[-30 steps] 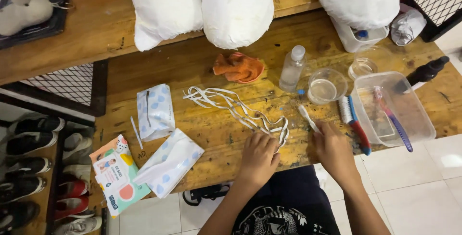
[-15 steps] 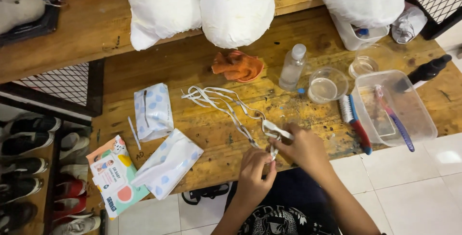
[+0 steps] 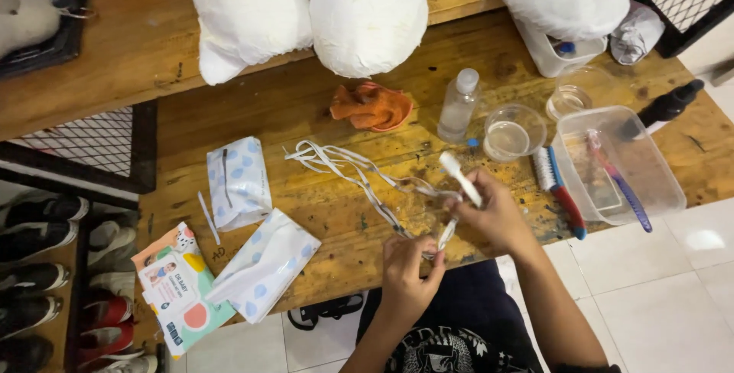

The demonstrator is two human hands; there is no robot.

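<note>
White laces (image 3: 344,165), limp and light, lie near the surface's (image 3: 306,113) front edge; left hand (image 3: 405,274) pinches one end, right hand (image 3: 497,216) grips a small brush (image 3: 460,177).

Laces across my bench, hands at the near edge

I see the laces (image 3: 359,174) lying mid-table, wipe packs (image 3: 238,182) to their left, the bottle (image 3: 457,105) and cup (image 3: 511,132) behind my right hand (image 3: 493,216), the tub (image 3: 623,163) far right, my left hand (image 3: 405,270) nearest me.

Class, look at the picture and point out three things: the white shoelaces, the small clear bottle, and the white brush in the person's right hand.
white shoelaces (image 3: 336,160), head view, on the loose strands lying on the table.
small clear bottle (image 3: 458,110), head view, on its body.
white brush (image 3: 461,179), head view, on its handle above the right hand (image 3: 497,216).
</note>
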